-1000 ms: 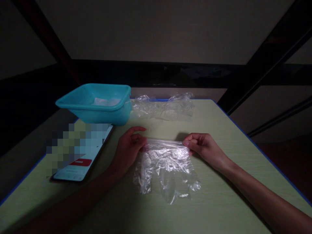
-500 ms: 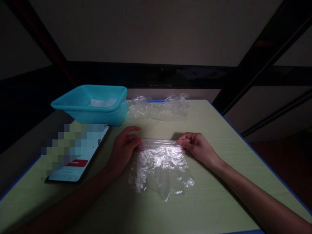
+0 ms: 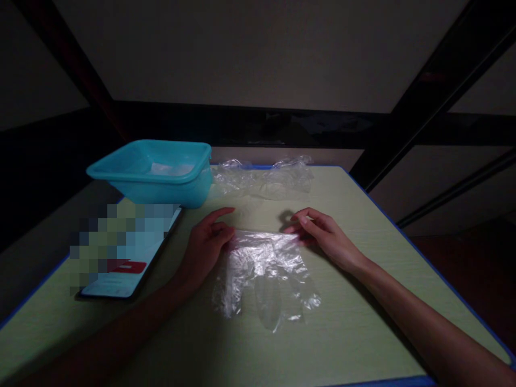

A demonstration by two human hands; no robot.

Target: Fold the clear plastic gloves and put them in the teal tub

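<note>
A clear plastic glove [image 3: 264, 274] lies flat on the pale green table [image 3: 363, 301], cuff away from me and fingers toward me. My left hand [image 3: 207, 244] pinches the left corner of the cuff, index finger stretched out above it. My right hand [image 3: 322, 234] rests at the right corner of the cuff with its fingers loosened and partly lifted, thumb and fingertip touching the plastic edge. Both forearms lie on the table.
A turquoise plastic tub [image 3: 155, 172] with something white inside stands at the back left. A crumpled pile of clear plastic gloves [image 3: 264, 177] lies at the table's far edge. A phone [image 3: 121, 252] with a lit screen lies at the left. Dark metal frame bars stand behind.
My right hand has loosened its pinch on the cuff and its fingers have lifted and spread. The cuff edge is less taut. My left hand has hardly moved.
</note>
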